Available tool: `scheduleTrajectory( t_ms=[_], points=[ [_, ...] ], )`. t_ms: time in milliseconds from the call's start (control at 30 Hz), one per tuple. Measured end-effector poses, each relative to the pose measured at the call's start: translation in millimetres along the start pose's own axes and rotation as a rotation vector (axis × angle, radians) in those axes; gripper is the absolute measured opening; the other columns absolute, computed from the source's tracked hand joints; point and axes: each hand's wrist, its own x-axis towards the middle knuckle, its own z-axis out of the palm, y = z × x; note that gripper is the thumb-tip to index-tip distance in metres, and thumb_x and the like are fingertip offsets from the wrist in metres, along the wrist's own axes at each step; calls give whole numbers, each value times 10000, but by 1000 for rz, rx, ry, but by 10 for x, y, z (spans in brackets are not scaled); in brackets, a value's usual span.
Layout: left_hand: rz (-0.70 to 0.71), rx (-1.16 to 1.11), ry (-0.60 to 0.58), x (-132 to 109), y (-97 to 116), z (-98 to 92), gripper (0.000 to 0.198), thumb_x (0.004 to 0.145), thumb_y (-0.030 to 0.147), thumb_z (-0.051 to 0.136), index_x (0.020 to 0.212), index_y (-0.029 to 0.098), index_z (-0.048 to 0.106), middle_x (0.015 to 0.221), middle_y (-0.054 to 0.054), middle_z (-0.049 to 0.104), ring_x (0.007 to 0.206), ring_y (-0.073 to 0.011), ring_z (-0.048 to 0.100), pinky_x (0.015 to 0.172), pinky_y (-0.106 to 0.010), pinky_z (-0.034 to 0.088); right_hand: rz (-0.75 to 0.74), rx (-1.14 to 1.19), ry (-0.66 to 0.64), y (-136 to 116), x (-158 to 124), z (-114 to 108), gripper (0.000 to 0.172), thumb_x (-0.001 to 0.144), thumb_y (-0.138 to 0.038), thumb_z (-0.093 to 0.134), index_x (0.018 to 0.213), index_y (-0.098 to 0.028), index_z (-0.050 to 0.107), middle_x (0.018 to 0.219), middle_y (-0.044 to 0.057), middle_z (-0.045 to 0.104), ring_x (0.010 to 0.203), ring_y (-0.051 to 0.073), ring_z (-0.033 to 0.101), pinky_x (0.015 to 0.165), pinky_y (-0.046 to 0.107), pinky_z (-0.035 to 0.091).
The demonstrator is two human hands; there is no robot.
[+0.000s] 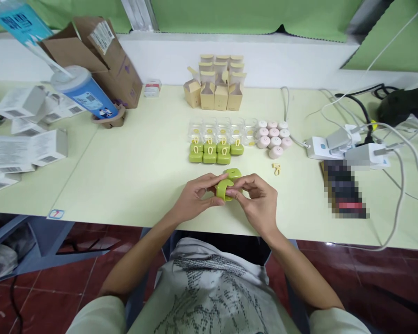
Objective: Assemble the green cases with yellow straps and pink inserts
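Observation:
A hollow green plastic case point(222, 189) is held just above the front of the table, its open side turned to the right. My left hand point(198, 197) grips it from the left, fingertips on top and thumb below. My right hand point(257, 202) has its thumb and fingers pinched at the opening; whether a small part is between them is hidden. Just behind lies another green case piece point(233, 173) with a slot on top. Farther back stand several green cases point(210, 154) with yellow loops. Loose yellow loops point(276, 169) lie to the right.
Clear plastic trays point(223, 127), pink and white round pieces point(274, 133) and small open cartons point(221, 95) stand behind. Chargers on a power strip point(325, 147) trail cables at right. White boxes point(10, 153), a blue cup point(92, 97) and a cardboard box point(120, 69) are left.

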Motion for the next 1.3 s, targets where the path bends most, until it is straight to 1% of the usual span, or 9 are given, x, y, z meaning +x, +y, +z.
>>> scheduleTrajectory(
  t_ms=[133, 267, 467, 567, 667, 833, 967, 1167, 1300],
  points=[
    [-27, -34, -8, -25, 9, 11, 686, 840, 421, 1031, 1481, 355, 797, 1132, -55, 776, 999, -179, 713, 911, -311, 594, -36, -52, 26, -17, 29, -26, 251, 884, -336, 987, 916, -248, 754, 903, -9, 731, 798, 162, 704, 776, 322, 608],
    [-107, -84, 22, -31, 40, 36, 653, 797, 423, 1058, 1398, 293, 839, 1304, -108, 828, 1186, -256, 759, 982, -345, 617, -34, -102, -92, -33, 67, -116, 143, 942, -268, 922, 1042, -265, 819, 1016, 18, 778, 812, 166, 710, 800, 347, 616],
    [-116, -7, 35, -31, 23, 18, 561, 756, 473, 1073, 1227, 228, 893, 1113, -90, 868, 1003, -228, 770, 952, -364, 633, -19, -174, -159, -46, 98, -135, 240, 901, -76, 805, 1049, -264, 809, 1026, 5, 782, 838, 165, 704, 763, 318, 591],
    [-103, 7, 37, -16, 45, 24, 503, 846, 561, 998, 1208, 226, 897, 1137, -101, 858, 1011, -229, 777, 920, -344, 635, 42, -154, -185, -53, 124, -160, 185, 906, -139, 812, 1049, -255, 792, 1033, 11, 791, 882, 178, 718, 777, 321, 585],
    [-70, 1, 60, 19, 92, 47, 447, 981, 601, 859, 1197, 210, 872, 1206, -119, 810, 1014, -218, 784, 881, -321, 633, 123, -2, -213, -57, 153, -193, 149, 915, -235, 868, 1026, -248, 770, 1044, 17, 797, 933, 185, 745, 802, 314, 597],
    [-106, 39, 85, 50, 162, 71, 443, 1012, 597, 824, 903, 174, 748, 867, -33, 689, 770, -136, 647, 716, -247, 537, 224, 215, -288, -31, 159, -148, 326, 856, -379, 1009, 1035, -249, 770, 1033, 19, 802, 953, 187, 789, 905, 331, 648],
    [-105, 34, 126, 26, 196, 88, 419, 1049, 561, 789, 889, 180, 715, 827, -10, 651, 735, -120, 586, 690, -239, 484, 222, 228, -323, -7, 124, -80, 343, 858, -457, 1012, 1040, -249, 808, 1038, 42, 807, 992, 205, 788, 942, 351, 649],
    [-86, 21, 206, 19, 207, 102, 381, 1052, 519, 793, 875, 193, 707, 806, 0, 647, 750, -129, 598, 702, -249, 497, 245, 277, -308, -2, 89, -53, 309, 859, -380, 1023, 1023, -261, 789, 1005, 11, 770, 924, 175, 759, 849, 320, 633],
    [13, 207, 227, 28, 245, 42, 329, 1082, 477, 760, 915, 198, 714, 857, -6, 683, 757, -124, 630, 695, -247, 514, 282, 288, -417, -3, 127, -125, 399, 862, -364, 1022, 1178, -287, 792, 1119, 23, 792, 1037, 196, 794, 857, 314, 642]
  ],
)
